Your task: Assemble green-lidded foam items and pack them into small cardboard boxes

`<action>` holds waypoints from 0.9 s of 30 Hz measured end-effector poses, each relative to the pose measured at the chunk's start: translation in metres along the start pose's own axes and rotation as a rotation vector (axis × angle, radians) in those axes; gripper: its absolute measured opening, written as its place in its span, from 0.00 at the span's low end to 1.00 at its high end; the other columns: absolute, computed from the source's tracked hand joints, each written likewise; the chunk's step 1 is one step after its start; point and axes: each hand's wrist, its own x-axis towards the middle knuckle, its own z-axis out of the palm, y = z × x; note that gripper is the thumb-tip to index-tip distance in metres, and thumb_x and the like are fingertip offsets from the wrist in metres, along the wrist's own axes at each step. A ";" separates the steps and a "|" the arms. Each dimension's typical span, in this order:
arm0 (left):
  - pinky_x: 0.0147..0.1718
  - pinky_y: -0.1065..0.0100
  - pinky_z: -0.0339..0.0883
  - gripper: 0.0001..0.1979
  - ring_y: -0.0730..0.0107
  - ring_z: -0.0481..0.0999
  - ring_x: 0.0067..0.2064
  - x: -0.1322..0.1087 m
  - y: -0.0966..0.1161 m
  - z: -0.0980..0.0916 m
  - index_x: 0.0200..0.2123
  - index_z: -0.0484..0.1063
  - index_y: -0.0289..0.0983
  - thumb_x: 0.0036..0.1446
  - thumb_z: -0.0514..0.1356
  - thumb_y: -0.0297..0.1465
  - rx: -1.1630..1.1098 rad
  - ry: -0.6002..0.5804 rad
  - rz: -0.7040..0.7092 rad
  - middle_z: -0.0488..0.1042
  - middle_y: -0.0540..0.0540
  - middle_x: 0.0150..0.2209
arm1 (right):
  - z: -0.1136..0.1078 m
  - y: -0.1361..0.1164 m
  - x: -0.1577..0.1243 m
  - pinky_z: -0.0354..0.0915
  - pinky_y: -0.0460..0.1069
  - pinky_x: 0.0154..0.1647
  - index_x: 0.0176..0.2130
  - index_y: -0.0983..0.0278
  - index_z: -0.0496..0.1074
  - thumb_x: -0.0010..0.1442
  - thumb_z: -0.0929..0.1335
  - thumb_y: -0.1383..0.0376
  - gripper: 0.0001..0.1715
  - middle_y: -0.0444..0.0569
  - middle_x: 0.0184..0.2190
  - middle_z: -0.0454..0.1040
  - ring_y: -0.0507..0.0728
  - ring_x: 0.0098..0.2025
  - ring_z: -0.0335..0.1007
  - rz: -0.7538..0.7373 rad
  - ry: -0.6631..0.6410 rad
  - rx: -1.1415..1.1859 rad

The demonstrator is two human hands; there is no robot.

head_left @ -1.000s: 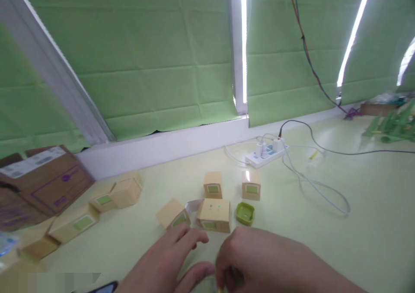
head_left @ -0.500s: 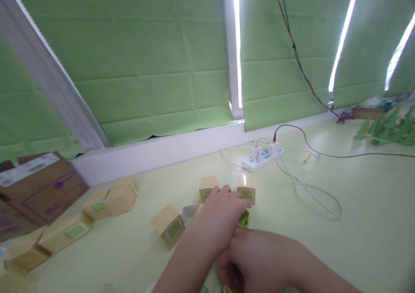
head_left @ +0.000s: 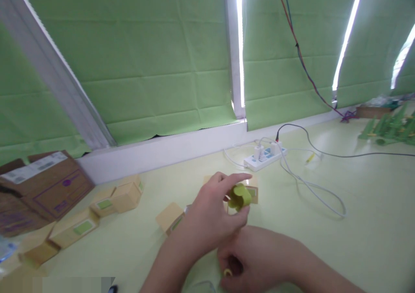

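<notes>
My left hand [head_left: 215, 206] grips a small yellow-green cup-like piece with a petal-shaped rim [head_left: 239, 197] between thumb and fingers. Just below it, my right hand [head_left: 249, 258] is curled closed, and a small pale yellow ring-like end [head_left: 228, 272] shows inside its fist; the rest of that item is hidden. Close behind the left hand stand small tan cardboard boxes with green labels, one of them a box [head_left: 254, 188] partly covered by my fingers. Another tan box [head_left: 169, 217] sits left of my left wrist.
More tan boxes [head_left: 74, 229] form a row at the left, before a large brown carton [head_left: 42, 189]. A white power strip [head_left: 266, 157] with plugs and loose cables lies near the wall. Green spiky pieces [head_left: 389, 126] are heaped at far right.
My left hand has lifted and turned, bringing the yellow-green piece up from beside my right hand into fuller view. The right hand stays nearly in place, still curled.
</notes>
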 end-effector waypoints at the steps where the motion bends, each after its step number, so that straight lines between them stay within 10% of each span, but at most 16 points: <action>1: 0.40 0.66 0.68 0.26 0.65 0.75 0.38 -0.007 0.002 -0.005 0.56 0.71 0.47 0.54 0.62 0.26 -0.085 0.060 -0.045 0.72 0.49 0.39 | -0.002 -0.001 0.002 0.52 0.42 0.18 0.22 0.63 0.71 0.48 0.73 0.66 0.07 0.37 0.18 0.68 0.47 0.18 0.57 -0.032 0.018 0.009; 5: 0.36 0.68 0.67 0.09 0.67 0.75 0.35 -0.033 -0.003 -0.014 0.42 0.75 0.42 0.59 0.62 0.35 -0.438 0.247 -0.232 0.76 0.49 0.36 | -0.011 -0.011 0.006 0.57 0.43 0.24 0.27 0.63 0.68 0.56 0.68 0.67 0.07 0.39 0.21 0.69 0.49 0.22 0.62 -0.051 0.160 0.039; 11: 0.37 0.70 0.68 0.10 0.65 0.79 0.38 -0.060 -0.022 0.002 0.35 0.75 0.38 0.54 0.68 0.38 -0.783 0.511 -0.444 0.80 0.47 0.35 | -0.009 -0.018 0.010 0.72 0.44 0.31 0.28 0.63 0.70 0.55 0.72 0.68 0.07 0.44 0.26 0.76 0.51 0.27 0.74 -0.089 0.503 0.485; 27: 0.43 0.66 0.73 0.17 0.63 0.79 0.43 -0.078 -0.039 0.018 0.45 0.81 0.38 0.53 0.70 0.38 -1.225 0.426 -0.573 0.83 0.43 0.42 | -0.014 -0.015 0.012 0.74 0.44 0.37 0.36 0.63 0.82 0.62 0.74 0.65 0.05 0.47 0.31 0.83 0.53 0.33 0.79 -0.334 0.707 0.253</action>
